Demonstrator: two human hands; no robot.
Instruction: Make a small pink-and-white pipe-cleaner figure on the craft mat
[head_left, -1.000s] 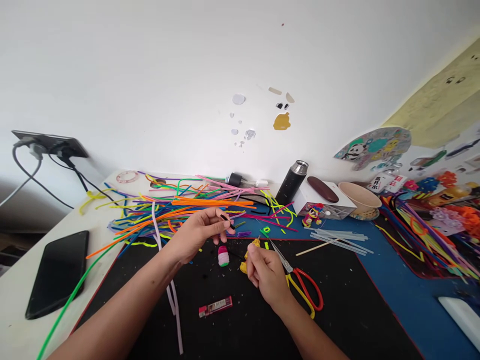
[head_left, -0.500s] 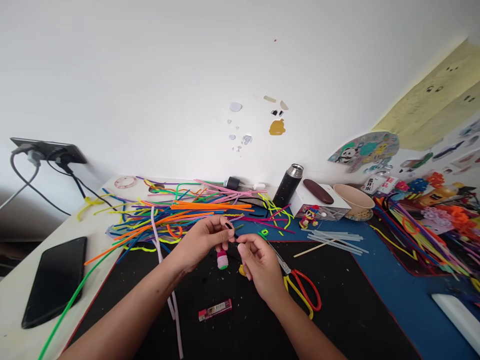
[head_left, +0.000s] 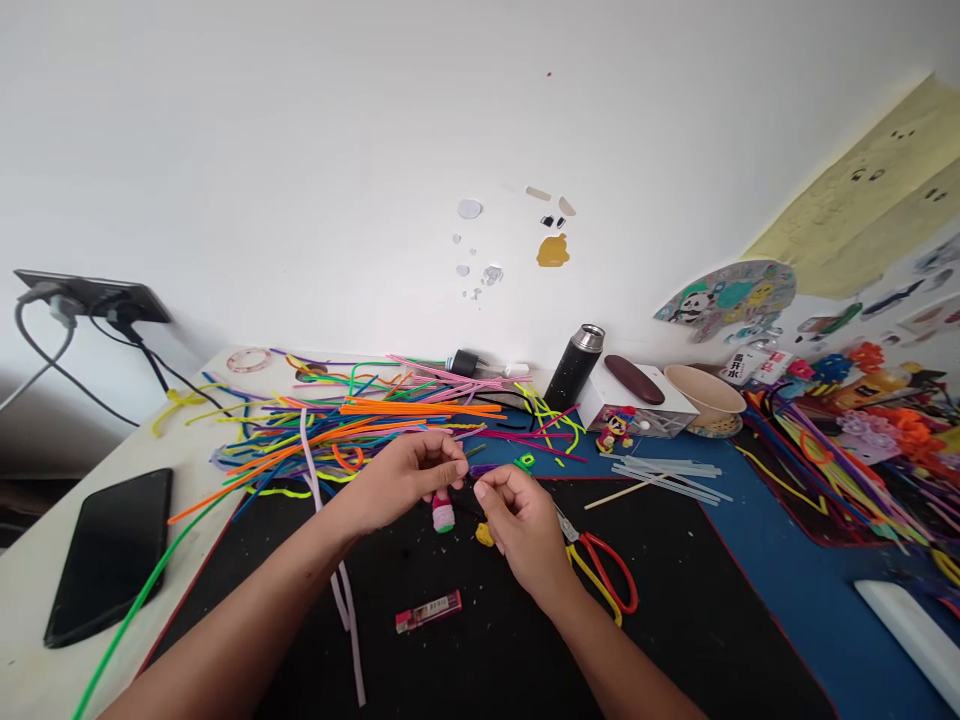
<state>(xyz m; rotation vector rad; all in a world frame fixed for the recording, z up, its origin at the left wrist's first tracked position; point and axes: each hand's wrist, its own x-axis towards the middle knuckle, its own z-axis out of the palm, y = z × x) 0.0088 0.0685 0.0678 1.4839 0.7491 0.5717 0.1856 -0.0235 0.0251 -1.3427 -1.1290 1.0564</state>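
My left hand (head_left: 424, 470) is pinched, its fingertips round something too small to make out. Close to its right, my right hand (head_left: 517, 515) is closed too, thumb against index finger, and what it holds is hidden. A narrow gap parts the two hands above the black mat (head_left: 540, 660). Just below my left hand is a small pink and magenta piece with a green end (head_left: 443, 515). A small yellow piece (head_left: 484, 535) lies beside my right hand. Scissors (head_left: 611, 580) with red and yellow handles lie partly behind my right hand.
Colourful pipe cleaners (head_left: 300, 440) are heaped at the back left. A phone (head_left: 109, 555) lies left. A black flask (head_left: 575, 367), a white box (head_left: 667, 410), a bowl (head_left: 705, 392) and pale sticks (head_left: 675, 478) are back right. A small red-ended case (head_left: 428, 611) lies in front.
The dark strand visible between my fingertips before no longer shows. Both hands stay nearly in place, fingers still pinched. The whole view has shifted slightly.
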